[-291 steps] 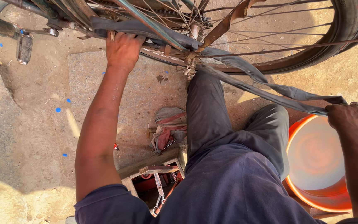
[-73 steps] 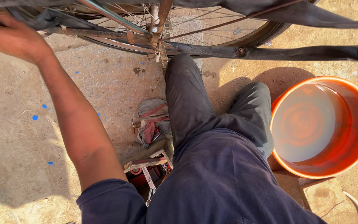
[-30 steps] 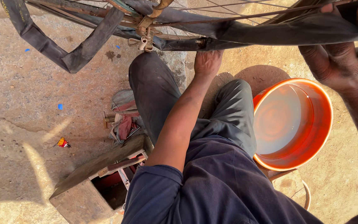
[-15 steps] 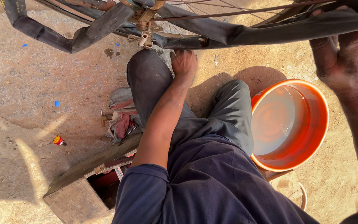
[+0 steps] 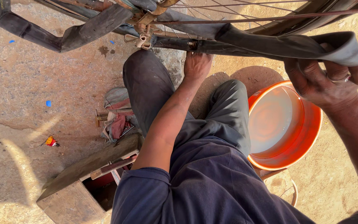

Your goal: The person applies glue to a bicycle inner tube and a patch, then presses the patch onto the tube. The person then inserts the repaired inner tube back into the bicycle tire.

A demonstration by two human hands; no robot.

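Left hand (image 5: 197, 65) is up at the wheel (image 5: 245, 18), fingers curled onto the black inner tube (image 5: 270, 43) where it meets the rim, right next to the valve area; looks like a closed grip but the fingertips are hidden behind the tube, so can't tell how tight. Right hand (image 5: 324, 81) is closed around the tube's folded end at upper right, thumb over the top, ring visible on one finger. The tube is flat and pulled out of the tyre, running from the right hand leftward along the rim, with another slack loop hanging off at upper left. Wheel spokes and a rusty bracket (image 5: 143, 37) sit above the left knee (image 5: 146, 68). Person is seated, dark trousers and blue shirt. Orange basin (image 5: 309, 137) with water sits on the ground just below the right hand, beside the right leg. Wooden toolbox (image 5: 77, 188) is open at lower left; rags (image 5: 114, 114) and small tools lie on the concrete between it and the left leg.
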